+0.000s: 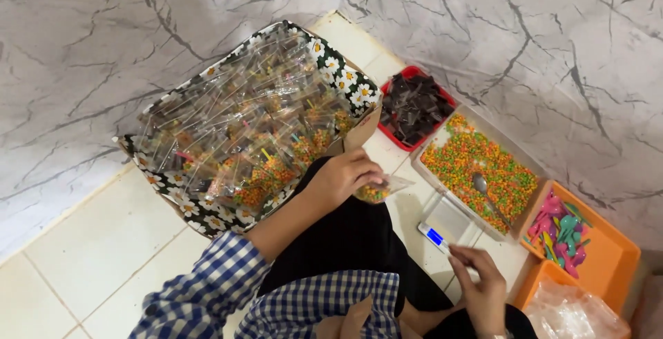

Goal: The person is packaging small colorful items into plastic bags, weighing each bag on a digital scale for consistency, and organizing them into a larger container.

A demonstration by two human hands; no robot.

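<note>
Head view, looking down at the floor tiles (pixel 103 242) where I sit. My left hand (pixel 343 175) has its grip closed on a small clear packet (pixel 381 189), pinched at its near end between thumb and fingers. The packet hangs just beside the near right corner of the daisy-print box (pixel 349 80) and above my dark lap; it holds a small charge of orange, green and yellow candy bits and its mouth looks unsealed, though I cannot tell for certain. My right hand (pixel 480 287) rests near the small digital scale (pixel 445 225), fingers curled; whether that grip holds anything I cannot tell.

Progress, as judged from the layout: the daisy-print box is heaped with filled clear packets (pixel 242 118), so a large share of the batch appears done. Stock remains: the clear tray of candy bits (pixel 476 166) is still well filled, with a metal spoon (pixel 487 194) lying in it; the red tray of dark chocolate pieces (pixel 414 108) is full; the orange tray (pixel 608 249) holds pink and teal plastic spoons (pixel 559 232); empty clear bags (pixel 566 311) lie at the near right.
</note>
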